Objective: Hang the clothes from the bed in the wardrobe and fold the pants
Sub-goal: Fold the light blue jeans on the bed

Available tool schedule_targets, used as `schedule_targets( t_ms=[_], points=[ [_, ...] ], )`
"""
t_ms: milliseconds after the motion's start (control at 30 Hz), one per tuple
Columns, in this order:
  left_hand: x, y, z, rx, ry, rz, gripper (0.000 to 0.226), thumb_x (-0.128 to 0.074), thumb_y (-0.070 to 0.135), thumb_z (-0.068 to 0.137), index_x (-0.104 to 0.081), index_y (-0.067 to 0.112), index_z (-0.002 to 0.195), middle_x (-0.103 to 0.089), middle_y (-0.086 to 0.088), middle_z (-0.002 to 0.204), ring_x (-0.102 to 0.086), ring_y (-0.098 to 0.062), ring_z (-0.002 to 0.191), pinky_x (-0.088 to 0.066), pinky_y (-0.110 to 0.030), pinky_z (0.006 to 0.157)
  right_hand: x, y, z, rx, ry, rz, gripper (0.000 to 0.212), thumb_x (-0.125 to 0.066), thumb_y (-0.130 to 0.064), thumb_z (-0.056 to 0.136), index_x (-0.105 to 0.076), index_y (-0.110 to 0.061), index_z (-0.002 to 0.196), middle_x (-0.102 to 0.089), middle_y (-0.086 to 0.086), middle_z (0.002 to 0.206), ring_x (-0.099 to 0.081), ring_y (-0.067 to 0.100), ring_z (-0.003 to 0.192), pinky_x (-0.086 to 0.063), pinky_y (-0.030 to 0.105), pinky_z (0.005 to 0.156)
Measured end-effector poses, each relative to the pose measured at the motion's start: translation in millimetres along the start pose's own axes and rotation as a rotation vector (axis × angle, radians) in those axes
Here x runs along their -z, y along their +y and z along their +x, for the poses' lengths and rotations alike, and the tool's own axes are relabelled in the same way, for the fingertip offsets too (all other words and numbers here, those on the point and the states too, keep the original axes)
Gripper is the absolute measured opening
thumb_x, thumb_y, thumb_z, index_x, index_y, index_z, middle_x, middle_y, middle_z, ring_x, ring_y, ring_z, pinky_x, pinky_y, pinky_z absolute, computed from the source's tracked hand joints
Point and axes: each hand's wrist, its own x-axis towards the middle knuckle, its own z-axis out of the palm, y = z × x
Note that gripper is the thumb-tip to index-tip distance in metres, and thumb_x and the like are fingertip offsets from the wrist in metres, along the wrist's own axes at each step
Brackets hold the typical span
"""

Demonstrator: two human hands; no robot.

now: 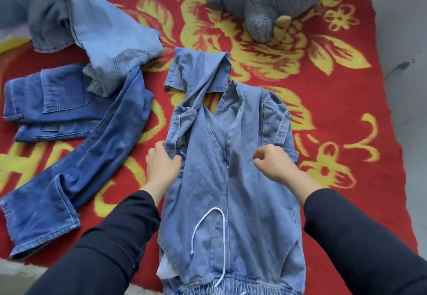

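Barely started: top (231, 179) flat on bed (346, 132), jeans (92, 132) unfolded left; left hand (161, 165) pinching top's edge, right hand (275, 165) curled, grip unclear.

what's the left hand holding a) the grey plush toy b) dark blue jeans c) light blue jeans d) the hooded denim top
d: the left hand grips the left edge of the hooded denim top spread in the middle of the bed.

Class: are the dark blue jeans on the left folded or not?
Not neatly folded: the dark blue jeans sprawl bent across the red blanket, legs trailing out.
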Motion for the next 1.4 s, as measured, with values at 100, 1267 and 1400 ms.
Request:
schedule_targets(
  t_ms=[100, 1267, 1400],
  points=[
    [-2.3, 25.4, 39.1, -0.112, 0.077, 0.044, 0.055, -0.058, 0.016, 0.084, -0.04, 0.009, 0.136, -0.042, -0.02, 0.132, -0.035, -0.036, 0.123, -0.029, -0.041, 0.102, 1.9, -9.2, 41.9, 0.007, 0.154, 0.03, 0.027, -0.047, -0.017, 0.088, -0.067, -0.009, 0.104, -0.067, 0.006, 0.108, -0.062, 0.027, 0.098, -0.053, 0.041, 0.082],
    [-65.6, 139.2, 76.3, 0.143, -0.69, -0.006, 0.026, -0.06, 0.031, 0.084, -0.056, 0.008, 0.073, -0.054, -0.004, 0.06, -0.055, -0.019, 0.05, -0.048, -0.023, 0.052, 18.4, 30.7, 107.2, -0.151, -0.046, -0.289, 0.036, -0.062, -0.042, 0.084, -0.048, -0.014, 0.102, -0.059, 0.009, 0.111, -0.059, 0.031, 0.103, -0.039, 0.032, 0.069],
    [-70.1, 135.6, 54.3, -0.117, -0.515, 0.133, 0.014, -0.065, 0.001, 0.076, -0.074, 0.005, 0.087, -0.068, -0.007, 0.082, -0.062, -0.022, 0.083, -0.05, -0.028, 0.076, 10.4, 31.9, 87.6, -0.061, -0.079, -0.445, 0.029, -0.052, -0.011, 0.088, -0.054, -0.013, 0.117, -0.059, 0.009, 0.121, -0.059, 0.028, 0.111, -0.038, 0.031, 0.07]
  ],
)
